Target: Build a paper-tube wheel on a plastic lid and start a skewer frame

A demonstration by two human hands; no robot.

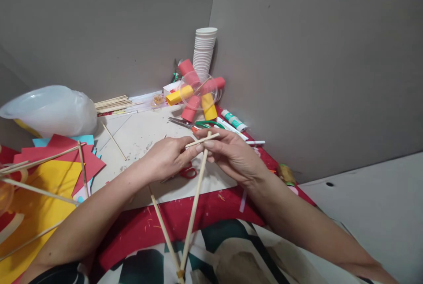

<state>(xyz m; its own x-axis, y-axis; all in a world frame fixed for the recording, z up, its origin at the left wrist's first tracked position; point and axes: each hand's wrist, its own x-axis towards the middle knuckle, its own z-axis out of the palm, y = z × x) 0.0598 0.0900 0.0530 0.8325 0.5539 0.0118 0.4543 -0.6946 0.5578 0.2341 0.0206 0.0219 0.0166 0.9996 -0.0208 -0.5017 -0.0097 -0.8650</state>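
Two long wooden sticks (194,202) meet in a V near my lap, with a yellowish band (180,274) around their joint. A short stick (213,136) lies across the top of the right-hand long one. My left hand (168,156) is closed, thumb and fingers pinching the short stick's left end. Where the two sticks cross, my right hand (236,154) grips them between thumb and fingers. The other long stick runs up under my left hand, its top partly hidden. Red-handled scissors (188,172) lie beneath my hands, partly covered.
Behind my hands are green-handled scissors (206,124), a pinwheel-like piece of red and yellow paper tubes (209,106) and stacked white cups (205,50). Leftward are coloured paper (49,173), a stick frame (42,192), a plastic bag (66,110) and a stick bundle (114,104). Grey walls enclose the back.
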